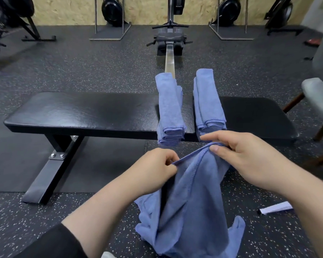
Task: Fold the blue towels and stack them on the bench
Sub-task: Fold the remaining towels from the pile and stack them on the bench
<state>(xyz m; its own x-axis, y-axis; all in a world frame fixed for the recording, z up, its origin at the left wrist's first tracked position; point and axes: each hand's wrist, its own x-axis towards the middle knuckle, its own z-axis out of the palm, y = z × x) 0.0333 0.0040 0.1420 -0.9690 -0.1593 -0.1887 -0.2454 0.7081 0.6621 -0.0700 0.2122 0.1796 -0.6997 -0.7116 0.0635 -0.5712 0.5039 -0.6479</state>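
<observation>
A loose blue towel (190,198) hangs in front of me, its lower part bunched near the floor. My left hand (155,168) pinches its top edge on the left, and my right hand (241,155) grips the same edge on the right. Across the black bench (82,112) lie two piles of folded blue towels: the left pile (170,108) and the right pile (208,101), side by side with a narrow gap. Both hang a little over the bench's near edge, just beyond my hands.
A rowing machine (170,40) with its metal rail runs away behind the bench. A grey chair (319,97) stands at the right. Exercise machines line the far wall. A white strip (275,209) lies on the speckled floor at the right.
</observation>
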